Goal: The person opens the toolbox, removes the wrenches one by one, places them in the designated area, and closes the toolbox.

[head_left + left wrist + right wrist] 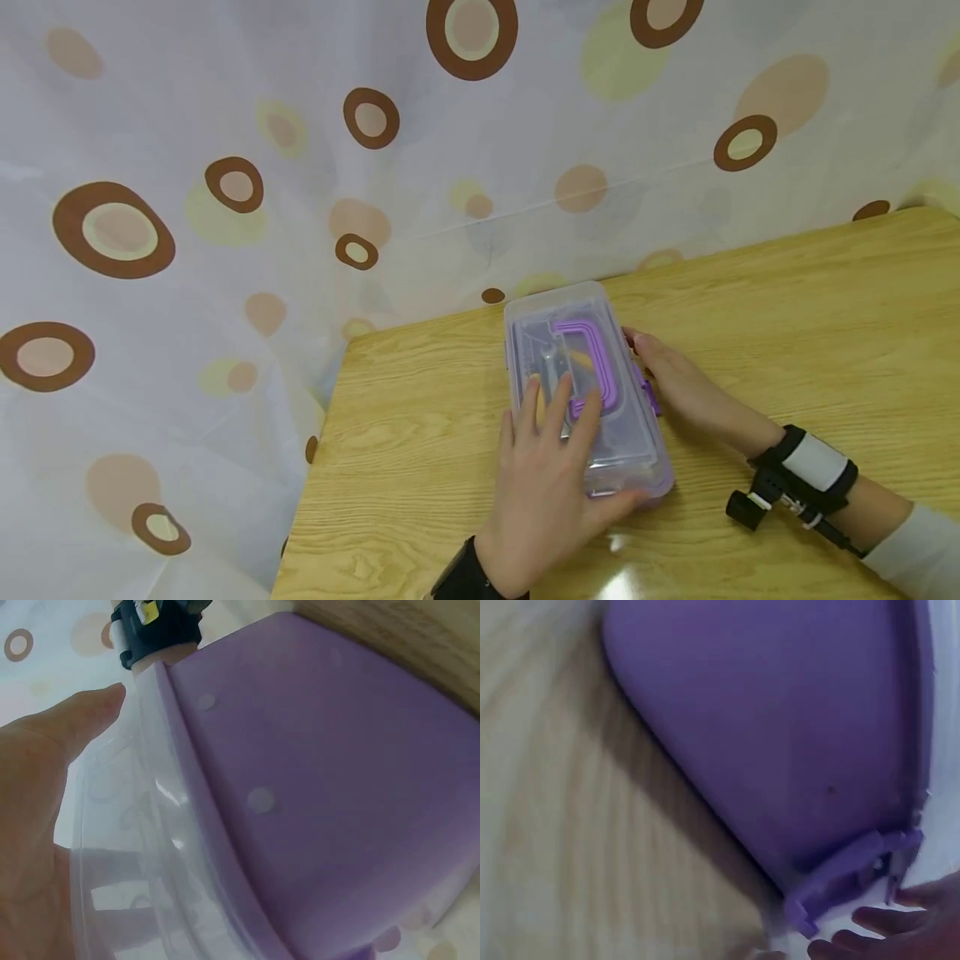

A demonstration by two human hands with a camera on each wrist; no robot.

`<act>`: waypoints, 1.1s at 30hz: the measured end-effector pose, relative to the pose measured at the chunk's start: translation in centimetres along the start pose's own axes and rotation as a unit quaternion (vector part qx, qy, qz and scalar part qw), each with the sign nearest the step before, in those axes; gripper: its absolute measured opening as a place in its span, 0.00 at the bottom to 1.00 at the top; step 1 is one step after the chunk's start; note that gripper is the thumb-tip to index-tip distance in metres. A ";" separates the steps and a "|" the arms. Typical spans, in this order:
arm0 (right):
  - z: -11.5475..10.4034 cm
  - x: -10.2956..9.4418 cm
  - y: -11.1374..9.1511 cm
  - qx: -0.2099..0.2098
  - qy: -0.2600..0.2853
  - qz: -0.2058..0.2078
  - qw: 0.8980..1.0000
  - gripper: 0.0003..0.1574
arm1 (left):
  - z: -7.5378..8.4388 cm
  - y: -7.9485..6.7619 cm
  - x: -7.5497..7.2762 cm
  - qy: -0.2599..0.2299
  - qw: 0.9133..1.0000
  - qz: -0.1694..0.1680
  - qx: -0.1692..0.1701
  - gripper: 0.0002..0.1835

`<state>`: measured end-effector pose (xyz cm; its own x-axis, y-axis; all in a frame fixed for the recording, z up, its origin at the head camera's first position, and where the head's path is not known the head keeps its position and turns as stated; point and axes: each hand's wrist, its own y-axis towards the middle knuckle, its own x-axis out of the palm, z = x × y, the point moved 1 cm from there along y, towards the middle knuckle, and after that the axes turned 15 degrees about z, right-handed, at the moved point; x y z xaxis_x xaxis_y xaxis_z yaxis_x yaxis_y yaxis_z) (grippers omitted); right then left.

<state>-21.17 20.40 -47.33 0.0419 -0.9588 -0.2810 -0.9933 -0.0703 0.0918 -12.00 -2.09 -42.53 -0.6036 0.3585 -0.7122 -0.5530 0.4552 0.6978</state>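
A storage box with a clear lid [626, 437] and a purple body [337, 765] lies on the table. The lid carries a purple handle [606, 367]. Through it show a greyish long item [551, 362] and something orange-yellow [582, 360], both blurred. My left hand [536, 492] rests on the lid with fingers spread, its thumb stretched toward the near right corner. On the box's right side a purple latch [855, 874] sticks outward. My right hand [686, 392] is beside that latch with extended fingers; whether they touch it I cannot tell.
The wooden table [405, 442] has its left edge to the left of the box. A patterned curtain [420, 183] hangs behind and to the left, close to the box's far end. A strapped camera [750, 508] sits on the right wrist.
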 end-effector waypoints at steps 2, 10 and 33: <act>0.2 0.6 -0.1 0.012 0.035 0.002 0.999 0.44 | 0.1 0.4 0.1 0.003 1.000 -0.007 -0.005 0.55; 1.3 2.4 -0.7 0.055 0.111 0.033 0.992 0.43 | 0.4 1.5 0.6 0.038 0.999 -0.029 -0.012 0.67; 1.9 2.5 -1.4 0.072 0.116 0.063 0.989 0.40 | 0.5 1.6 1.2 0.047 0.999 0.003 -0.007 0.66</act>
<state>-19.91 18.59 -50.01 -0.0753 -0.9960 -0.0477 -0.9966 0.0767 -0.0290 -13.35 -0.55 -42.25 -0.6577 0.2840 -0.6976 -0.5560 0.4417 0.7041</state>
